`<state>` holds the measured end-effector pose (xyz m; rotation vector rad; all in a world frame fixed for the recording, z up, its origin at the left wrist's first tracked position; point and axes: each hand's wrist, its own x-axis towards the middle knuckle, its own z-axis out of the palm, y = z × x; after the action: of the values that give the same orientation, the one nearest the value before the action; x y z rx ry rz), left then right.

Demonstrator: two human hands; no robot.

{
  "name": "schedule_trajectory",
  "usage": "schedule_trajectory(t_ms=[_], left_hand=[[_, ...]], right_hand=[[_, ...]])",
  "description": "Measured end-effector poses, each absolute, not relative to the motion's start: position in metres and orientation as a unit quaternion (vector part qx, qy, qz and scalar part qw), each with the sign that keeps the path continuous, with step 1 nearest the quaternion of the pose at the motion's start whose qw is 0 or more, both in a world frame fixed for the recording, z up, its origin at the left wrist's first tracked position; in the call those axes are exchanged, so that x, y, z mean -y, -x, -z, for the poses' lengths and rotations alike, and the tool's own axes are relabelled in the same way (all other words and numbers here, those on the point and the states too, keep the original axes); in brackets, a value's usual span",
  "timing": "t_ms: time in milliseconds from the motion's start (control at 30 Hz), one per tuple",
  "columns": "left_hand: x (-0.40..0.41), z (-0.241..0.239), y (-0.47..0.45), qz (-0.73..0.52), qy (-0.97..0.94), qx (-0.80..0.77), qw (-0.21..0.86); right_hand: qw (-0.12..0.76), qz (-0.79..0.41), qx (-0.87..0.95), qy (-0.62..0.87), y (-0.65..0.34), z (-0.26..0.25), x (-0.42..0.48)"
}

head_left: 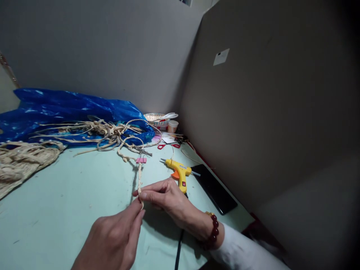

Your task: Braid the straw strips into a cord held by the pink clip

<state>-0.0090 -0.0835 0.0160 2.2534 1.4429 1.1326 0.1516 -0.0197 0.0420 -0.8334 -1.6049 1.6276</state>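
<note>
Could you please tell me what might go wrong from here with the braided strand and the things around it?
The left hand and right hand pinch the braided strand below the pink clip; if their hold slips, the braid could loosen. The yellow glue gun lies just beyond the right hand, which might knock it. The black cord passes beneath the right wrist and could snag.
</note>
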Motion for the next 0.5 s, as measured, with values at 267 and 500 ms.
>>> schedule_trajectory(t_ms=[267,500], left_hand=[[0.071,-0.043,0.016,-0.381,-0.670,-0.601,0.210],[0.052,-0.038,0.022,-0.423,-0.536,-0.565,0.463]], right_hand=[[0.323,-0.614,0.633,0.345,-0.152,-0.050,0.023],[0.344,-0.586,0.669,0.301,-0.150,-0.049,0.024]])
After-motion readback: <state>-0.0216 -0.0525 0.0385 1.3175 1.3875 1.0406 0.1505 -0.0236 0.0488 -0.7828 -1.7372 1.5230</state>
